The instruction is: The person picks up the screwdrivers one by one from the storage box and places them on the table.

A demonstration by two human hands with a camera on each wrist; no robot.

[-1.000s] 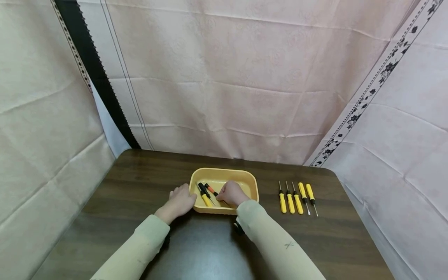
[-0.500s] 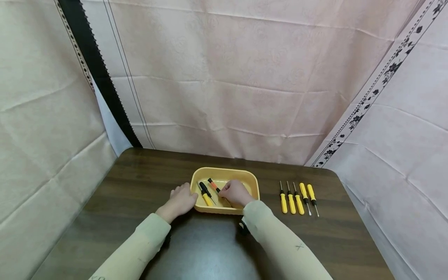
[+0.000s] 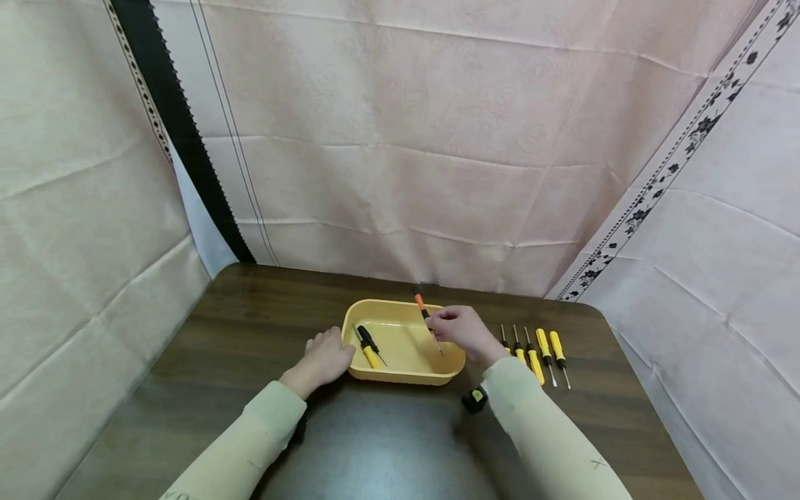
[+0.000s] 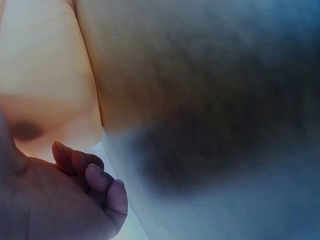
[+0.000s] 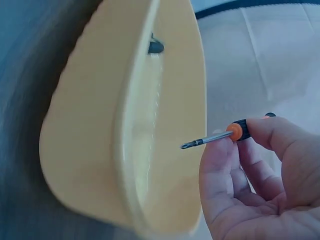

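Note:
In the head view my right hand (image 3: 464,328) pinches a small screwdriver (image 3: 420,302) with an orange and black handle, above the right part of a yellow tray (image 3: 403,378). Its cross-shaped tip and thin shaft (image 5: 212,138) stick out past the fingertips in the right wrist view. My left hand (image 3: 326,355) holds the tray's left rim; its fingers (image 4: 117,197) are curled beside the wall in the left wrist view. Inside the tray, at the left, lie a yellow-handled screwdriver (image 3: 371,357) and a black-handled screwdriver (image 3: 367,338).
Several yellow-handled screwdrivers (image 3: 542,342) form a row on the dark wooden table (image 3: 262,312), right of the tray; my right forearm partly covers the nearest ones. Light cloth (image 3: 400,167) hangs behind the table and at both sides.
My right hand has lifted the orange and black screwdriver from the tray and moved right with it. The left hand stays at the rim.

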